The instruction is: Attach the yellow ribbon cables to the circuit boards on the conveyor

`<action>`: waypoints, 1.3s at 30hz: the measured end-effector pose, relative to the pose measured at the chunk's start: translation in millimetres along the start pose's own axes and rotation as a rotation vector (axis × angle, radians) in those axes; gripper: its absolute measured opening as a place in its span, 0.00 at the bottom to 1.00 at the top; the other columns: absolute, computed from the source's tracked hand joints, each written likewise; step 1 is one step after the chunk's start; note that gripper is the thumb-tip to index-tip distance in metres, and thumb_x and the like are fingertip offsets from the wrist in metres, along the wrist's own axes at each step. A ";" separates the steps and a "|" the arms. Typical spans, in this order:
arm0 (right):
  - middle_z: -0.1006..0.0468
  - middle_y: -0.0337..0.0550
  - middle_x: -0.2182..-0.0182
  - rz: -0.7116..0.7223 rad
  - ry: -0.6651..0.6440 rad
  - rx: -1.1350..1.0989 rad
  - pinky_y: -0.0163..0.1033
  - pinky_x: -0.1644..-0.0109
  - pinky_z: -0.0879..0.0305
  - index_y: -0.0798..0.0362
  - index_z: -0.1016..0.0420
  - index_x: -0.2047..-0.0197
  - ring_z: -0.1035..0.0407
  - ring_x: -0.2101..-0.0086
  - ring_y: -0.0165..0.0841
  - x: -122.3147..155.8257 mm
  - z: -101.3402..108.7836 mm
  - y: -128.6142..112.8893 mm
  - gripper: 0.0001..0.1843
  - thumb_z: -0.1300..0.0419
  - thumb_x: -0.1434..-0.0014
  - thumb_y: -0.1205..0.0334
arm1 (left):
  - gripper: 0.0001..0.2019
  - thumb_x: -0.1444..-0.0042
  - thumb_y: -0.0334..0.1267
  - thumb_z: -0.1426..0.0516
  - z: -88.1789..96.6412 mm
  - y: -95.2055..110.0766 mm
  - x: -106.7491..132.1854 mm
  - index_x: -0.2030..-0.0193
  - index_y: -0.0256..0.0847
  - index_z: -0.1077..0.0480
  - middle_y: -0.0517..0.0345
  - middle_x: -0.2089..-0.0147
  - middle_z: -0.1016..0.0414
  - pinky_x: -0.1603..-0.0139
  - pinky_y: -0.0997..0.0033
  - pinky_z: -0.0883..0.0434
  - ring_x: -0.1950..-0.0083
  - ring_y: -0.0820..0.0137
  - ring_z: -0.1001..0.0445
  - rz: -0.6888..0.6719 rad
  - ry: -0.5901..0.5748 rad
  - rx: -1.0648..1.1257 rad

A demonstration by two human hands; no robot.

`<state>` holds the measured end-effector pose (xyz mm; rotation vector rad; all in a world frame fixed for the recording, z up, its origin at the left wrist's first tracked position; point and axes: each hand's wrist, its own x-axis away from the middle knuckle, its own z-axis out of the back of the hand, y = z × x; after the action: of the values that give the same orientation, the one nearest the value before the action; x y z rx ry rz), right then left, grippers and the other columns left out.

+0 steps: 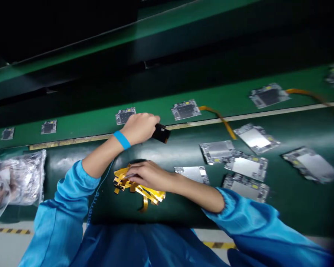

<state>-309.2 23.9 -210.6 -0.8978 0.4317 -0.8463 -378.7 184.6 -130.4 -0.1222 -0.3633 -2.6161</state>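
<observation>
Ribbon cables (149,193), yellow-gold and flat, lie in a loose pile on a dark green work surface (180,208), nearer its near edge than its far one; most stretch left to right, slanting toward the near edge at their right ends, while one end points straight at that edge. Their overlap hides the count. The right hand (150,175) rests on the pile, fingers half curled; whether it grips a cable cannot be told. At the far edge, the left hand (140,128) pinches one black piece (161,134), its long axis pointing rightward and slightly nearward; a small pale mark on it is unreadable. Six circuit boards (219,150) lie right of the pile. Beyond the far edge, a green strip (86,125) carries seven more, two with orange cables (215,112) trailing right. Clear plastic bags (26,180) sit at the left.
</observation>
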 end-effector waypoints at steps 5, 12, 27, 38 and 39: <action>0.12 0.44 0.61 -0.044 0.053 -0.132 0.39 0.58 0.31 0.47 0.14 0.55 0.20 0.63 0.37 2.3 -2.3 5.6 0.12 0.39 0.24 0.56 | 0.18 0.39 0.20 0.50 -6.7 -69.3 60.3 0.62 0.39 0.20 0.48 0.42 0.18 0.36 0.60 0.24 0.39 0.62 0.19 0.010 0.236 0.306; 0.19 0.43 0.70 -0.212 0.148 -0.321 0.39 0.65 0.36 0.49 0.23 0.64 0.28 0.70 0.35 0.1 1.8 3.1 0.23 0.41 0.27 0.39 | 0.08 0.36 0.31 0.38 -50.5 -127.8 145.9 0.66 0.38 0.18 0.43 0.41 0.17 0.36 0.58 0.23 0.40 0.60 0.17 0.146 0.301 0.957; 0.14 0.48 0.67 -0.435 0.357 -0.443 0.46 0.59 0.23 0.50 0.16 0.61 0.21 0.66 0.42 -9.3 20.1 -1.8 0.35 0.37 0.37 0.23 | 0.11 0.34 0.32 0.39 -39.9 -126.2 151.9 0.49 0.36 0.16 0.47 0.49 0.13 0.46 0.66 0.20 0.51 0.67 0.16 0.283 0.309 0.793; 0.13 0.47 0.66 -0.402 0.503 -0.427 0.45 0.61 0.24 0.48 0.16 0.63 0.22 0.66 0.41 -30.6 26.0 10.9 0.31 0.31 0.42 0.25 | 0.13 0.34 0.44 0.37 -63.1 -62.0 134.1 0.67 0.38 0.26 0.59 0.69 0.24 0.61 0.73 0.31 0.66 0.74 0.28 0.191 0.079 1.151; 0.12 0.47 0.66 -0.390 0.499 -0.411 0.44 0.61 0.25 0.49 0.16 0.63 0.22 0.66 0.41 -32.9 27.8 11.2 0.31 0.31 0.42 0.26 | 0.13 0.34 0.43 0.38 -65.4 -61.7 133.0 0.67 0.38 0.27 0.60 0.70 0.24 0.61 0.73 0.31 0.67 0.74 0.29 0.204 0.079 1.144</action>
<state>-306.1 67.9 -204.2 -1.1696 0.9057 -1.3804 -526.2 157.3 -187.5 0.3107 -1.6128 -1.8517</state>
